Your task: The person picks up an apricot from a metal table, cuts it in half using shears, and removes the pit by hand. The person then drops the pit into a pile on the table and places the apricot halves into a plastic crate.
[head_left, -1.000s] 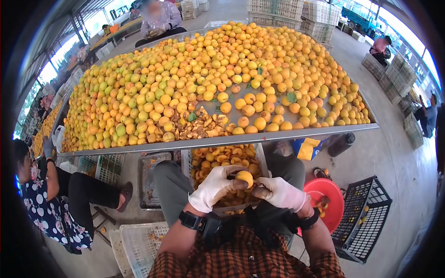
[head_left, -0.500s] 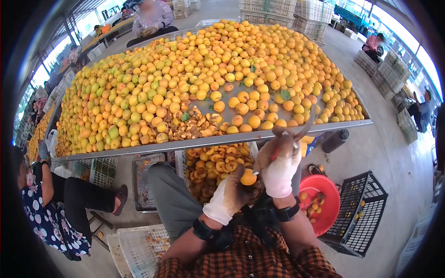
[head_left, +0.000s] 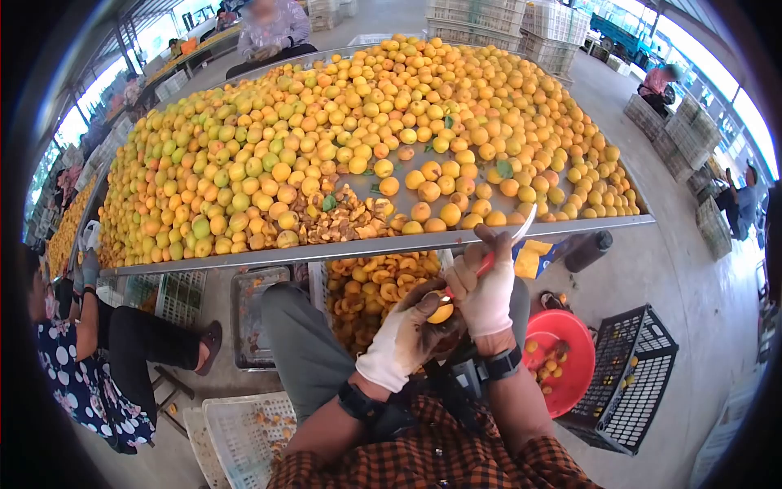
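Observation:
In the head view my left hand (head_left: 407, 332), in a white glove with dark-stained fingers, is closed around an orange apricot (head_left: 442, 311). My right hand (head_left: 490, 287), gloved the same way, grips a knife (head_left: 487, 262) with a red handle. Its pale blade (head_left: 525, 223) sticks out up and to the right past the fingers, away from the fruit. Both hands meet over my lap, the right one's fingers right at the apricot. Below and behind them a crate (head_left: 445, 259) holds many halved apricots (head_left: 381, 285).
A metal-edged table (head_left: 358, 250) ahead carries a heap of whole apricots (head_left: 326, 122) and a pile of brown pits (head_left: 350, 218). To my right stand a red basin (head_left: 580, 330) and a black crate (head_left: 643, 391). A person (head_left: 90, 359) sits at left; white crates (head_left: 244, 440) lie nearby.
My right hand has come down and in against the apricot, and the knife blade has turned to show its bright flat side. The left hand has stayed nearly in place, holding the fruit.

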{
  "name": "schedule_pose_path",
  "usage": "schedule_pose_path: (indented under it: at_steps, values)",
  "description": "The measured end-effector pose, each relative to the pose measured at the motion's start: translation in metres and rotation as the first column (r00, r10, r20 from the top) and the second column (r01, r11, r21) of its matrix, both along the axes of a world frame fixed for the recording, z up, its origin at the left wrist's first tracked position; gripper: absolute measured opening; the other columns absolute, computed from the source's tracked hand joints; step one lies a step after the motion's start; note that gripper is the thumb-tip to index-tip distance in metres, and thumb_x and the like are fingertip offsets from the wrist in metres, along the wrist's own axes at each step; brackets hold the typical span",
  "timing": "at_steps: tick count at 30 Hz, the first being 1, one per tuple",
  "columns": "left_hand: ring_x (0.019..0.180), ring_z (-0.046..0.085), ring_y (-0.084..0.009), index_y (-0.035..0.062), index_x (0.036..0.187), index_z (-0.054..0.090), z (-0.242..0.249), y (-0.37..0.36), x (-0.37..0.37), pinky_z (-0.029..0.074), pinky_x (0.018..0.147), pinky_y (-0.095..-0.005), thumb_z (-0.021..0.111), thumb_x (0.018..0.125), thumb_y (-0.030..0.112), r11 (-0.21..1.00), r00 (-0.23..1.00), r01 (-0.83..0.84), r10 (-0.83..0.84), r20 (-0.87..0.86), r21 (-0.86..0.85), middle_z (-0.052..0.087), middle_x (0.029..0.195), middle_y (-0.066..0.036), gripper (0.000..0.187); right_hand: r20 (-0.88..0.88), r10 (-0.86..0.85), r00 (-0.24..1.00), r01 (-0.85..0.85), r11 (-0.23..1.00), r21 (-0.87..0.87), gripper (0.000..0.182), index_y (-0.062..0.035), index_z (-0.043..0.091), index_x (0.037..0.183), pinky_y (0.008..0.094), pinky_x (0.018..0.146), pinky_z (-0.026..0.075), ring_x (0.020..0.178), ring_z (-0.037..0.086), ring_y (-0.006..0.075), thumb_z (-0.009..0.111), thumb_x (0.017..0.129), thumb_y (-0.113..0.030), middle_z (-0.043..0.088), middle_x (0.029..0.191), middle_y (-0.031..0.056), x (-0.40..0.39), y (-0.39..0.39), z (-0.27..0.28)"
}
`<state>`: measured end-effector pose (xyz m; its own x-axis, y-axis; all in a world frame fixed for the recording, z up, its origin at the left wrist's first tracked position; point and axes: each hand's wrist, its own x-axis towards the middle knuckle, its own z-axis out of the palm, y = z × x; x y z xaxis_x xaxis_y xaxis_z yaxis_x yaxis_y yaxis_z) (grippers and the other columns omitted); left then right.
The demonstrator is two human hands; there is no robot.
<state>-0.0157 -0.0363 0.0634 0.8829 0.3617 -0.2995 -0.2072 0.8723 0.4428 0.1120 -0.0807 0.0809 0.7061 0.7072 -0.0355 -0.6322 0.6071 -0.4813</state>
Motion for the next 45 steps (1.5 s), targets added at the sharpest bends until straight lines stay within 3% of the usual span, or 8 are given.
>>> schedule_pose_path:
  at_steps: [5,7,12,16,22,35,37,45]
  values:
    - [0.106,0.054,-0.0258,-0.0002,0.126,0.041,-0.051,0.012,0.006,0.052,0.085,-0.0387,0.043,0.099,0.024,0.882,0.998,-0.035,0.051,-0.022,0.471,0.051,0.119,-0.014,0.036,0.031,0.025,0.999,-0.022,0.997,-0.072,0.033,-0.0071,0.053,0.100,0.0258,0.033,0.022,0.032,0.025,0.0090,0.050,0.096,-0.040,0.031,0.049,-0.0041,-0.003,0.003,-0.008]
    - [0.100,0.057,-0.0264,0.0008,0.125,0.041,-0.057,0.017,0.008,0.053,0.081,-0.0382,0.042,0.100,0.023,0.973,0.998,-0.066,0.062,-0.025,-0.219,0.052,0.119,-0.013,0.033,0.155,-0.070,0.985,0.096,0.982,-0.165,0.026,-0.0061,0.053,0.099,0.0260,0.032,0.022,0.032,0.026,0.0089,0.053,0.096,-0.032,0.031,0.049,-0.0030,-0.015,0.007,-0.001]
    - [0.098,0.059,-0.0257,0.0008,0.117,0.050,-0.040,0.028,0.005,0.050,0.085,-0.0368,0.032,0.100,0.045,0.897,0.942,-0.166,0.267,-0.203,0.410,0.059,0.109,-0.016,0.051,0.402,0.011,0.915,0.093,0.967,-0.237,0.021,-0.0003,0.056,0.101,0.0264,0.032,0.028,0.034,0.034,0.0100,0.054,0.095,-0.021,0.038,0.051,-0.0012,-0.018,0.012,-0.022]
    - [0.098,0.059,-0.0255,-0.0007,0.119,0.051,-0.066,0.051,0.018,0.049,0.086,-0.0359,0.034,0.099,0.047,0.959,0.948,-0.257,0.225,-0.225,-0.120,0.061,0.109,-0.015,0.055,0.369,-0.021,0.929,0.140,0.945,-0.297,0.024,0.0002,0.057,0.101,0.0243,0.034,0.032,0.037,0.038,0.0084,0.056,0.094,-0.023,0.043,0.058,-0.0010,-0.010,0.030,-0.031]
    - [0.098,0.058,-0.0241,0.0047,0.116,0.053,-0.061,0.040,0.016,0.048,0.088,-0.0359,0.043,0.097,0.044,0.907,0.845,-0.256,0.377,-0.378,0.334,0.059,0.108,-0.010,0.045,0.413,-0.112,0.904,0.262,0.908,-0.327,0.043,0.0034,0.054,0.105,0.0273,0.036,0.032,0.039,0.038,0.0098,0.060,0.091,-0.036,0.040,0.055,0.0000,-0.005,0.048,-0.026]
    - [0.082,0.061,-0.0195,0.0129,0.107,0.055,-0.067,0.012,0.026,0.054,0.069,-0.0345,0.053,0.095,0.037,0.917,0.907,-0.385,0.354,-0.229,-0.104,0.060,0.096,-0.003,0.028,0.758,-0.193,0.623,0.571,0.775,-0.272,0.014,-0.0031,0.056,0.099,0.0164,0.067,0.038,0.078,0.048,0.0033,0.063,0.088,-0.005,0.054,0.086,-0.0010,-0.022,0.048,-0.040]
    - [0.090,0.059,-0.0241,0.0098,0.111,0.050,-0.065,0.012,0.022,0.053,0.077,-0.0372,0.047,0.097,0.037,0.936,0.925,-0.331,0.298,-0.236,-0.119,0.057,0.106,-0.011,0.031,0.283,-0.152,0.947,0.250,0.901,-0.353,0.010,-0.0040,0.056,0.096,0.0232,0.042,0.034,0.047,0.043,0.0053,0.060,0.091,-0.012,0.047,0.062,-0.0032,-0.020,0.041,-0.020]
    - [0.076,0.059,-0.0201,0.0066,0.103,0.049,-0.047,0.013,0.014,0.054,0.064,-0.0307,0.046,0.098,0.034,0.895,0.919,-0.369,0.310,-0.243,-0.251,0.057,0.091,-0.009,0.028,0.041,-0.156,0.987,0.162,0.949,-0.270,0.025,-0.0046,0.051,0.098,0.0267,0.033,0.022,0.036,0.024,0.0075,0.051,0.097,-0.030,0.029,0.050,-0.0045,-0.002,0.035,-0.033]
